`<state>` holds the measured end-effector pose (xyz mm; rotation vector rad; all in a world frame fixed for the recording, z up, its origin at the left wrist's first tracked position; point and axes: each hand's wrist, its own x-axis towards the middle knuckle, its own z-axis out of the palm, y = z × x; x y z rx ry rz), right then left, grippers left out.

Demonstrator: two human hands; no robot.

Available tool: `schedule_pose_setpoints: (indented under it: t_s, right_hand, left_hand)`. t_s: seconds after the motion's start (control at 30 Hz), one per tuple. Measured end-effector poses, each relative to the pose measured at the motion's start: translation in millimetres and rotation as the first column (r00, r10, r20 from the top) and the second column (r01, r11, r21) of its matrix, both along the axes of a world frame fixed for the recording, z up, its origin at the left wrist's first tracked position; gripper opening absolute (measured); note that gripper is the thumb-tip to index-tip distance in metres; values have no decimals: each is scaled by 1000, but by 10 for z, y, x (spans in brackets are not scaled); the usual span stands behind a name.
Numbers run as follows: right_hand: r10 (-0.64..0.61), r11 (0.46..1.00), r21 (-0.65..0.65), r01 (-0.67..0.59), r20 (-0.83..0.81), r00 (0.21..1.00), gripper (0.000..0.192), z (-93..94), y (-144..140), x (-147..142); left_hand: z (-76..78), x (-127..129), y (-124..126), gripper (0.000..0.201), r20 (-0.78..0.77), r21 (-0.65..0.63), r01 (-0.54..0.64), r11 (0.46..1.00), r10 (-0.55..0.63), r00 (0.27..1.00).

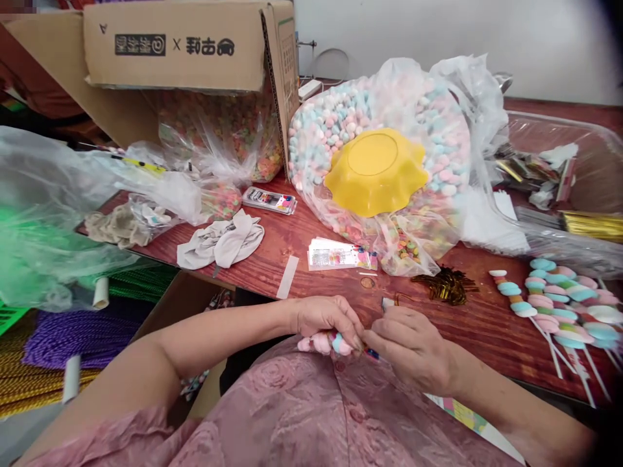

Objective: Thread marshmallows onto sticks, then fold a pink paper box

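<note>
Marshmallow candy [321,344], a row of pink, white and light-blue pieces, lies just in front of the pink shirt [292,402] in the head view I am watching from afar. It sits directly beneath the left hand [325,318], touching it, with its right end at the fingertips. I see that hand's thumb and fingers drawn together, pinching the candy near this end. The right hand [413,344] is curled just beside the same end, its fingertips meeting the left ones; I cannot tell exactly what they grip, though a small dark-blue bit shows below them. Past the hands, on the reddish wooden table [263,285], I make out a pale strip [288,277], a bundle of gold ties [450,287] and, well to the right, a cluster of candy sticks [559,305] with white handles. A little farther lie printed labels [335,254] and, off to the left, a pair of pale gloves [221,241]. Behind these, a yellow bowl [377,172] rests upside down on a clear bag [448,155] of marshmallows. Farthest back on the left, I see a cardboard box [180,48] with a bag of colourful sweets [219,130] inside.
</note>
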<state>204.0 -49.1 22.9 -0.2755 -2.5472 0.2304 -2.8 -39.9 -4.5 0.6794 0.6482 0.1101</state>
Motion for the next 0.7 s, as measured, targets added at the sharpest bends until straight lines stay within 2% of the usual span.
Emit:
schedule_pose_setpoints:
  t_s: [0.1, 0.17, 0.3, 0.43, 0.57, 0.7]
  right_hand:
    - [99, 995, -4, -99, 90, 991, 32, 66, 50, 17]
    - [94, 993, -78, -86, 111, 989, 34, 57, 107, 44]
    - [90, 976, -202, -83, 26, 996, 35, -28, 170, 69]
    - [137, 971, -193, -144, -50, 989, 24, -78, 146, 12]
    - [193, 968, -160, -195, -27, 981, 26, -30, 92, -58]
    - [152, 981, -123, -147, 39, 988, 30, -28, 5, -67]
  left_hand:
    - [-35, 13, 22, 10, 11, -34, 95, 995, -95, 995]
    - [-26, 17, 56, 8, 28, -47, 83, 995, -82, 996]
    - [54, 11, 116, 7, 51, -47, 59, 997, -56, 997]
    - [111, -8, 119, 4, 62, -58, 127, 990, -124, 990]
    - [96, -28, 100, 10, 42, -45, 156, 987, -154, 987]
    - [77, -61, 113, 18, 34, -26, 269, 963, -268, 963]
